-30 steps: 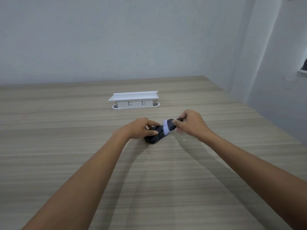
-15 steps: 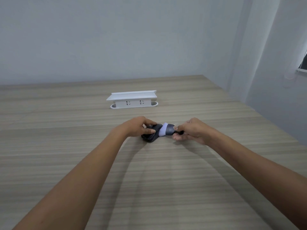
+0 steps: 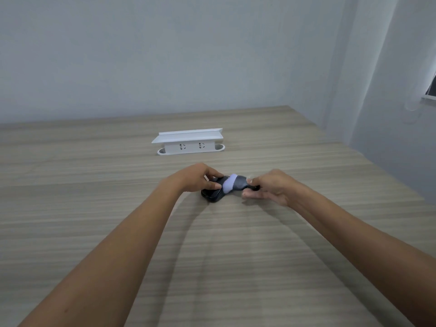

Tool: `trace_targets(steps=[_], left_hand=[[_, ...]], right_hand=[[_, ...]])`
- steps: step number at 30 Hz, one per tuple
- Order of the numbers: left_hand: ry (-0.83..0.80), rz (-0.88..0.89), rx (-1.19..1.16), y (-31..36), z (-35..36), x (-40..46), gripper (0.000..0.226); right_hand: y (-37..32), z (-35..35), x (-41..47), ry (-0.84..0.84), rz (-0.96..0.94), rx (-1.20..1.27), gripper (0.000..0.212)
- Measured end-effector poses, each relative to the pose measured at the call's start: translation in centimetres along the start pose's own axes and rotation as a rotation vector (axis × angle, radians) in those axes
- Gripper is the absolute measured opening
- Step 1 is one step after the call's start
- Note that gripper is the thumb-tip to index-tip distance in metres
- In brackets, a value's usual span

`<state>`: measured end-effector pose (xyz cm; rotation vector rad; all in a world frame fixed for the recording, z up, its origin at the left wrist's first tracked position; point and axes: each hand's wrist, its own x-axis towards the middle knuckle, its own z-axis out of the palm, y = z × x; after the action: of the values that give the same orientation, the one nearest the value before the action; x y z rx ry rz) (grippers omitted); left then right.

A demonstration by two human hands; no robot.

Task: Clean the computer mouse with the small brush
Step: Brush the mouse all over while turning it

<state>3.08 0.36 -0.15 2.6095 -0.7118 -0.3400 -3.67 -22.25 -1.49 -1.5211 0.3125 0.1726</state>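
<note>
A black computer mouse (image 3: 213, 195) lies on the wooden table (image 3: 212, 256) in the middle of the view. My left hand (image 3: 193, 178) grips its left side, thumb on the near edge and fingers curled over the top. My right hand (image 3: 271, 188) pinches the dark handle of a small brush (image 3: 237, 184). The brush's pale lilac bristles rest on the mouse's right end. Part of the mouse is hidden under my left hand and the brush.
A white power strip box (image 3: 188, 142) with two sockets stands on the table behind the mouse. The table's right edge (image 3: 377, 159) runs diagonally, with the wall and a curtain beyond it.
My right hand has dropped lower and swung right, tipping the brush flatter across the mouse. My left hand has kept its hold on the mouse.
</note>
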Motion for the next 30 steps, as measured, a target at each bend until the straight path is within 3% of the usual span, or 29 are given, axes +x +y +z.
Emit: trace_targets(steps=[3, 11, 14, 19, 26, 30], left_hand=[[-0.016, -0.003, 0.004, 0.3, -0.2, 0.0, 0.043], [-0.044, 0.008, 0.005, 0.2, -0.5, 0.2, 0.042], [-0.05, 0.009, 0.006, 0.0, -0.5, 0.2, 0.041], [-0.055, -0.017, 0.023, 0.0, -0.5, 0.3, 0.045], [-0.066, -0.012, 0.063, 0.1, -0.8, 0.7, 0.045], [-0.071, -0.022, 0.06, 0.1, -0.8, 0.6, 0.044]], right_hand=[[0.2, -0.1, 0.2, 0.043, -0.031, -0.018, 0.028], [0.4, 0.8, -1.6, -0.153, 0.1, -0.117, 0.012], [0.0, 0.5, -1.1, -0.075, 0.053, -0.106, 0.012], [0.9, -0.3, 0.4, 0.085, -0.017, -0.061, 0.031], [1.7, 1.4, -1.4, -0.168, 0.1, -0.095, 0.012], [0.6, 1.4, -0.8, -0.079, 0.026, -0.067, 0.013]])
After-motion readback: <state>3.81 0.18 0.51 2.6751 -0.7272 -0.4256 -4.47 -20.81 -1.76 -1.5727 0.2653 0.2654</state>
